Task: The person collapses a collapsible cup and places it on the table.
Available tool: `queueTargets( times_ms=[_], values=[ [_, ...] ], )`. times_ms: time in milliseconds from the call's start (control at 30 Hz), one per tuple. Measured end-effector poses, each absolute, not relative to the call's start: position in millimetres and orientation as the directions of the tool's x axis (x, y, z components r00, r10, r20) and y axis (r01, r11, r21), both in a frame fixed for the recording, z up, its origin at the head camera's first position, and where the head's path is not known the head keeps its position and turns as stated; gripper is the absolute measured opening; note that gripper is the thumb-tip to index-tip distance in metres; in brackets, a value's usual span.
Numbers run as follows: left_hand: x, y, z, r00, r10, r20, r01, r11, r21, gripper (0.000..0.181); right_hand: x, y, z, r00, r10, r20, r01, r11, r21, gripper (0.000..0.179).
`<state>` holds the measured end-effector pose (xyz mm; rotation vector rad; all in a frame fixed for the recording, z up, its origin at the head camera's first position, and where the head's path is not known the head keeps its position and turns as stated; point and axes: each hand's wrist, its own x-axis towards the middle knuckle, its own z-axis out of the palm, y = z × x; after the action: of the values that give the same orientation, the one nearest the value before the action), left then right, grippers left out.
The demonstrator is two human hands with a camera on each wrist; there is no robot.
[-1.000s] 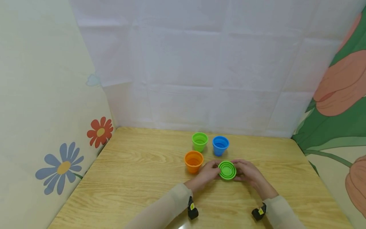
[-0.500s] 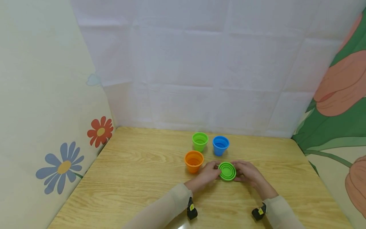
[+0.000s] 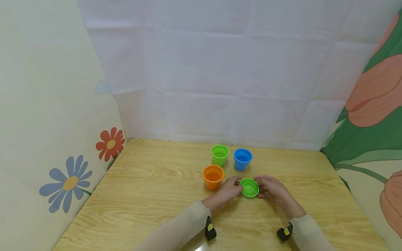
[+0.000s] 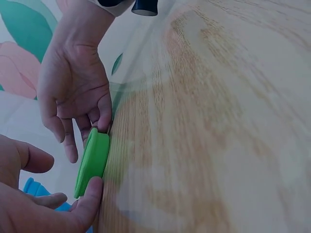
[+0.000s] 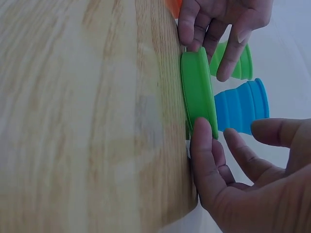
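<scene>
the collapsed green cup (image 3: 249, 188) lies mouth up between both hands, its concentric folds nested, and appears seated on the wood-grain table (image 3: 150, 181). compared with a second ago, its rim sits slightly lower, while the hands keep nearly the same position; i judge that the cup has settled at table level under control.

left hand (image 3: 230, 190): digits narrow at the cup's left edge, holding it lightly. right hand (image 3: 273, 188): same hold at the right edge, two digits standing clear. gripping force: i cannot tell.

adjacent items, unchanged: orange cup (image 3: 213, 177) just beside the left hand; tall green cup (image 3: 219, 155) and blue cup (image 3: 242, 160) behind, all upright and expanded.
</scene>
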<state>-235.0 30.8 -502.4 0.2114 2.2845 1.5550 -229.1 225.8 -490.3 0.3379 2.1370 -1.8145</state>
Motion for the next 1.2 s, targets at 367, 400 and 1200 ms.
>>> queueTargets(
  times_ms=[367, 400, 1200],
  values=[
    [-225.1, 26.2, -480.7, -0.908, 0.413, -0.075, 0.196, 0.577, 0.793, 0.054, -227.2, 235.4, -481.1, -0.95, 0.006, -0.311, 0.299, 0.293, -0.908, 0.039],
    [-224.6, 25.9, -478.4, -0.907, 0.419, -0.055, 0.224, 0.587, 0.778, 0.053, -227.1, 235.7, -479.3, -0.955, -0.001, -0.297, 0.282, 0.31, -0.908, 0.04],
    [-218.6, -36.6, -428.6, -0.72, 0.597, 0.354, 0.694, 0.621, 0.363, 0.048, -223.2, 202.0, -459.7, -0.918, -0.261, 0.299, -0.396, 0.558, -0.729, 0.031]
  ],
)
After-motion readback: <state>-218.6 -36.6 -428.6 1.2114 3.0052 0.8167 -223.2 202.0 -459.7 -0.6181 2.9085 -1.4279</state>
